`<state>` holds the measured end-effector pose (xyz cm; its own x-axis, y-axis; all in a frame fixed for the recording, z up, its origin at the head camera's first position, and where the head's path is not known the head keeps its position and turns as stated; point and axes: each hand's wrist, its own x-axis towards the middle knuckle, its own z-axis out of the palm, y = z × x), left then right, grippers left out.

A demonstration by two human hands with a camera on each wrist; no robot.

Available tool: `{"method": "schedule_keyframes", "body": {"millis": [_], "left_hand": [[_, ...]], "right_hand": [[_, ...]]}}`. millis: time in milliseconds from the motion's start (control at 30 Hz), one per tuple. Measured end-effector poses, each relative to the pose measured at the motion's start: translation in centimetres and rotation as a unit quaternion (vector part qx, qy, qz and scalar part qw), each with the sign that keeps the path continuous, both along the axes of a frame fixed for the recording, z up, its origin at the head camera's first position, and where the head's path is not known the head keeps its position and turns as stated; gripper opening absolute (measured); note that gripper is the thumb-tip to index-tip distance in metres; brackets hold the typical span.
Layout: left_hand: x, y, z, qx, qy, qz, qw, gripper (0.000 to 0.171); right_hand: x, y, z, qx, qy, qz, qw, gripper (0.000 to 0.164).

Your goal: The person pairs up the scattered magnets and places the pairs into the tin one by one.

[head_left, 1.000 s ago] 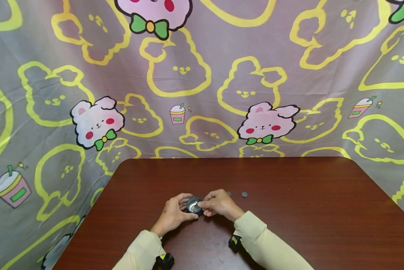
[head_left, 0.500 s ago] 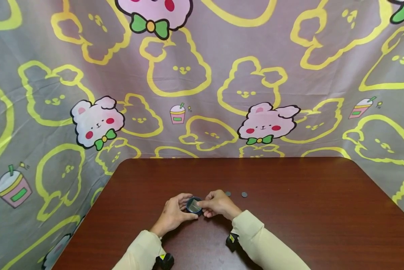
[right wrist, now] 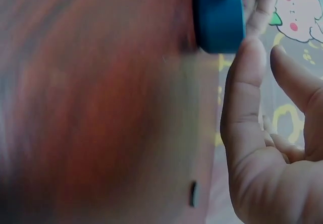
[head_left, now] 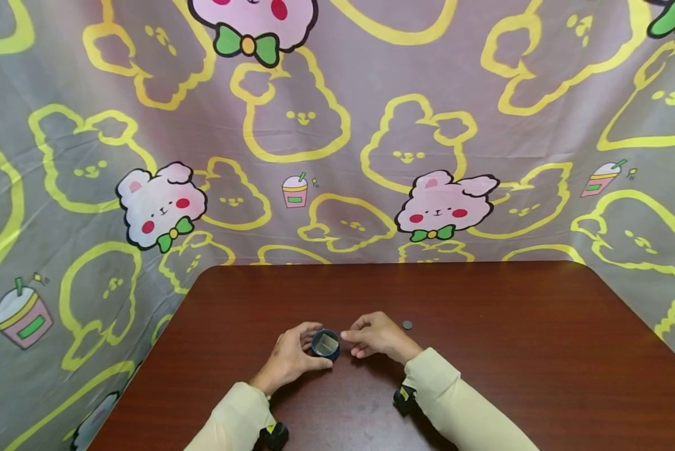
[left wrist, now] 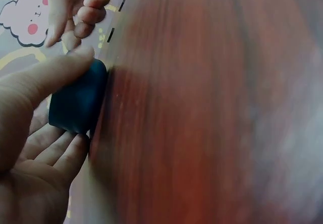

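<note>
Dark blue, the small round container stood on the table near the middle of its front edge, gripped by the left hand with thumb and fingers curled around its wall. Compared with half a second earlier, the right hand had withdrawn from the rim to just beside it, fingers loosely curled and apart, holding nothing. Container interior appeared silvery; contents could not be determined. One small dark disc lay beyond the right hand.

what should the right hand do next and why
Probably reach right for the coin on the table: the right hand is empty beside the cup, which the left hand grips.
</note>
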<state>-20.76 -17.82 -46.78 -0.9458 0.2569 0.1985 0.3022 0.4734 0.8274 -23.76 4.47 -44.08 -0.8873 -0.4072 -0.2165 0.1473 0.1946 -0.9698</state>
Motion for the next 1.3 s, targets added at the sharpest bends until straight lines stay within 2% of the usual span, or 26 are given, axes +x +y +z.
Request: {"method": "schedule_keyframes", "body": {"millis": [167,300,400,533,667,833,1000,1300], "left_hand": [[-0.6,0.4,0.9,-0.038,-0.009,-0.009,0.9992,0.075],[-1.2,1.0,1.7,-0.057,-0.014,-0.023,0.998,0.071],[-1.7,1.6,2.2,-0.063,-0.014,-0.042,0.9971,0.067],[-2.4,2.5,2.6,-0.066,-0.019,-0.065,0.9955,0.061],[-3.2,3.5,3.1,-0.073,-0.009,-0.074,0.9945,0.057],[-4.1,5.1,3.7,-0.075,-0.009,-0.088,0.9932,0.053],[-4.9,6.5,3.8,-0.083,-0.021,-0.094,0.9919,0.05],[-6.1,8.5,3.1,-0.105,-0.011,-0.086,0.9906,0.048]], "right_hand": [[-0.4,1.8,0.4,0.01,0.023,0.003,1.0,0.022],[-0.7,3.3,0.8,0.045,0.06,0.018,0.997,0.03],[-0.8,4.4,0.9,0.068,0.079,0.035,0.994,0.036],[-1.0,5.9,0.8,0.068,0.096,0.046,0.992,0.034],[-1.4,7.2,0.9,0.064,0.11,0.041,0.991,0.032],[-1.6,8.4,1.3,0.095,0.121,0.02,0.988,0.031],[-2.0,9.2,1.0,0.117,0.139,0.005,0.983,0.03],[-2.4,10.3,0.1,0.168,0.196,-0.018,0.966,0.028]]}}
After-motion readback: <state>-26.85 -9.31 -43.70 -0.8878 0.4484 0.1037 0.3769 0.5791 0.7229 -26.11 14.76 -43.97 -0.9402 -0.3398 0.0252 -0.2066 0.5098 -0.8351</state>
